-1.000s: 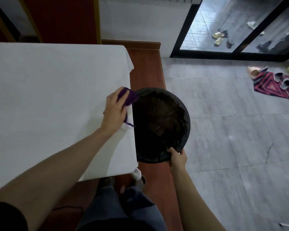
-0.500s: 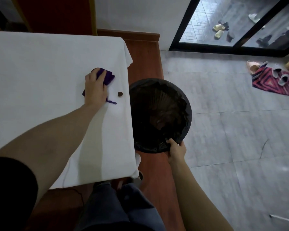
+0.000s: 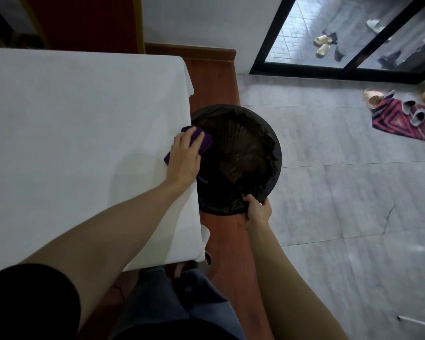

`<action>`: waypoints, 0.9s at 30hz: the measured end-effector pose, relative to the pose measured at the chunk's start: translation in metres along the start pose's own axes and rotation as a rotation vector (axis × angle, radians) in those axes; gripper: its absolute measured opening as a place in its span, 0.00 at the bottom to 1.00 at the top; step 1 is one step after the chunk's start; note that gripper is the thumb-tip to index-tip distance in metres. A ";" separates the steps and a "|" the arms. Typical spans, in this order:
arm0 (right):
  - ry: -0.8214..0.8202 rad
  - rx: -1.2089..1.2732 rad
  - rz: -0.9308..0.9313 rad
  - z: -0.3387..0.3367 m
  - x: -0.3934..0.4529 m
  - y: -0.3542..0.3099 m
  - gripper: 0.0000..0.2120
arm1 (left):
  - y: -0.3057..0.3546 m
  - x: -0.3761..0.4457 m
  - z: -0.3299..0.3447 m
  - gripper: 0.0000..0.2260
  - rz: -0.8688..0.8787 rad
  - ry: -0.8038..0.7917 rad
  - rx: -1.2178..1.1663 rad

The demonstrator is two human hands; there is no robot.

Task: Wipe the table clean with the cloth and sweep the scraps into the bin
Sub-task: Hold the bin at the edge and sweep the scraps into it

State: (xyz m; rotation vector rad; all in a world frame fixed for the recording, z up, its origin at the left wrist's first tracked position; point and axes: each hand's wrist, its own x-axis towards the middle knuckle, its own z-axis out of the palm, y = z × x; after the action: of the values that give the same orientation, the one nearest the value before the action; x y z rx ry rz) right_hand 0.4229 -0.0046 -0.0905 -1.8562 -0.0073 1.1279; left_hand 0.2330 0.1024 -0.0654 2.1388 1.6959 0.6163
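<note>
Purple cloth [image 3: 201,141] juts past the right edge of a white-covered table [image 3: 79,123] at the centre of the frame, pinned beneath a person's left hand [image 3: 184,158]. The fingers lie fairly straight and close together across the top of the cloth, pressing it flat at the table's rim, with the fingertips reaching out over the mouth of the bin. A loose thread of the cloth hangs just below the hand against the dark liner.

The bin [image 3: 268,133], round and lined with a black plastic bag, sits right of centre, its rim tucked against the table's edge. Some brownish matter lies at the bottom, too dim to identify. The right hand [image 3: 258,211], lower in the frame, grips the near rim of the bin, thumb hooked inside over the bag and the fingers curled round the outside.

Both bare forearms run up from the bottom of the frame, a black sleeve [image 3: 32,303] covering the left upper arm at lower left. Dark trousers [image 3: 172,303] show at bottom centre, above a strip of reddish-brown wooden floor [image 3: 211,77] that runs between table and grey tiles [image 3: 341,192].

At upper right, a black-framed glass door [image 3: 353,67] shows pale sandals [image 3: 323,44] beyond it. At the right edge, slippers [image 3: 414,111] rest on a striped red mat [image 3: 402,126].
</note>
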 end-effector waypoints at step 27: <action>0.078 0.113 -0.019 -0.042 -0.023 0.009 0.12 | -0.103 -0.071 -0.077 0.25 -0.193 0.012 0.266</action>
State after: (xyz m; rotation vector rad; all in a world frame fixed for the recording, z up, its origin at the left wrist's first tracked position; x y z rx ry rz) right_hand 0.4351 -0.0492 -0.0747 -1.7943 0.0820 1.0220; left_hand 0.0931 0.0567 -0.0621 2.1067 2.0604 0.3672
